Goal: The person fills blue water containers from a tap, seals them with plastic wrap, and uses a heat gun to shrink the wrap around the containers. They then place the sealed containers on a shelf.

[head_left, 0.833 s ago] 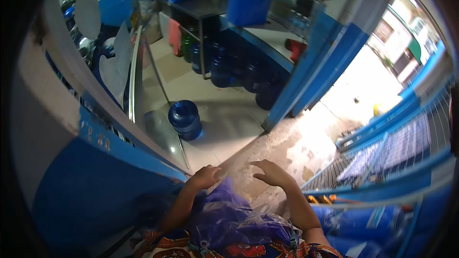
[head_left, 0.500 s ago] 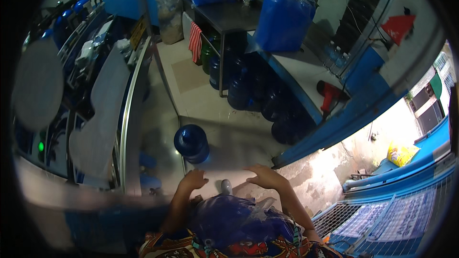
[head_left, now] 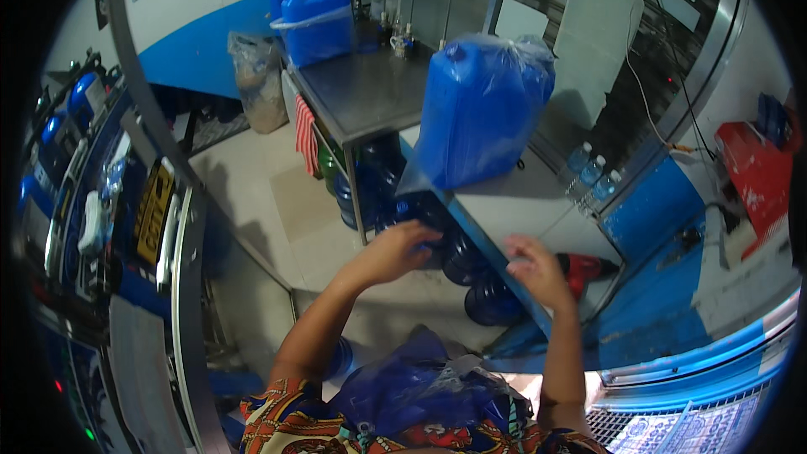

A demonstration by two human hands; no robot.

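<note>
My left hand [head_left: 393,252] hangs in the air with its fingers stretched out and holds nothing. Across from it, my right hand [head_left: 540,272] is raised, empty, its slightly blurred fingers loosely apart. Beyond both hands, a large blue jerrycan [head_left: 479,113], partly wrapped in clear plastic, stands upright on a white counter [head_left: 542,210]; neither hand touches it. Close to my right hand, a red heat gun [head_left: 580,271] lies on the same counter. Several dark blue water jugs [head_left: 492,301] sit on the floor under the counter edge.
A metal table [head_left: 361,92] with another blue container [head_left: 315,21] stands further back. Small clear bottles [head_left: 591,175] are grouped on the counter at right. A metal-framed glass partition [head_left: 189,286] rises at left. One blue jug [head_left: 339,357] is partly hidden behind my left arm.
Both hands have risen and moved forward toward the counter. My view has turned, and the jerrycan looks nearer. The lone floor jug is now mostly hidden by my left arm.
</note>
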